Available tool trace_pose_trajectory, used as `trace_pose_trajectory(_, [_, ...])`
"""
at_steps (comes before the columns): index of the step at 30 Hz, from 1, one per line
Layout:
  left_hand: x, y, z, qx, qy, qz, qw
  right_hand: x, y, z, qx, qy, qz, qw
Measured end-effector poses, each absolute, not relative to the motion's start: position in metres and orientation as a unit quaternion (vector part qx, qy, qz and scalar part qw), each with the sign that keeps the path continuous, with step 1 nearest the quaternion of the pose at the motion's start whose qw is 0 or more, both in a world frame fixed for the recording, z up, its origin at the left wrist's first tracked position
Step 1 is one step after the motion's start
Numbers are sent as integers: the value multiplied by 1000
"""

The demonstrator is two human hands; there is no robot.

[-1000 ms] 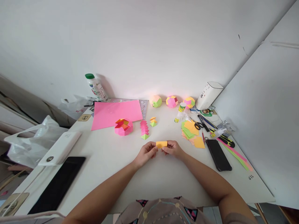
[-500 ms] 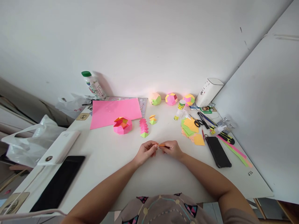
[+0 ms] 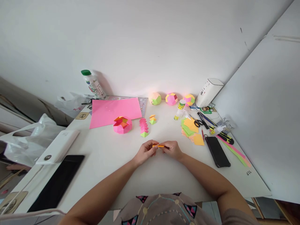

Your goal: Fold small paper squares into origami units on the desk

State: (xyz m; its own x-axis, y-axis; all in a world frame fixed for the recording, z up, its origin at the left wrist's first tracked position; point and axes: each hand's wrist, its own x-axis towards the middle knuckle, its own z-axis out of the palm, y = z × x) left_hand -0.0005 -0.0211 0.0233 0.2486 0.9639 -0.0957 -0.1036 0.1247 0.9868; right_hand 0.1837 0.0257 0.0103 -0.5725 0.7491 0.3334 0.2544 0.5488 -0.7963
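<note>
Between my two hands is a small orange folded paper piece (image 3: 158, 146), seen nearly edge-on. My left hand (image 3: 147, 150) pinches its left end, and the fingers of my right hand (image 3: 172, 149) are closed on its right end. Just beyond my left hand lies a row of pink folded paper units (image 3: 143, 125) with a green one at the near end. A short stack of orange and green folded units (image 3: 152, 119) sits beside it. Farther left stands a pink paper ball, open on top (image 3: 122, 125), with orange and red inside.
Three finished paper balls (image 3: 171, 99) stand by the wall. To the right are loose paper squares (image 3: 198, 139), scissors (image 3: 197, 122), a glue stick (image 3: 181, 105) and a phone (image 3: 217, 151). Pink sheet (image 3: 114, 111), bottle (image 3: 93, 85), white box (image 3: 58, 147) and black tablet (image 3: 57, 182) occupy the left.
More of the orange paper piece now shows between my fingers, reaching farther left into my left hand's pinch. Both hands stay in nearly the same place; the view has shifted slightly.
</note>
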Motion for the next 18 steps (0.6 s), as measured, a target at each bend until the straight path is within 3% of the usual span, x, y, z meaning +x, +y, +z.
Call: trace_pose_trajectory(18, [3, -18, 19, 475, 515, 424, 575, 185, 24, 5, -302, -829, 320, 345])
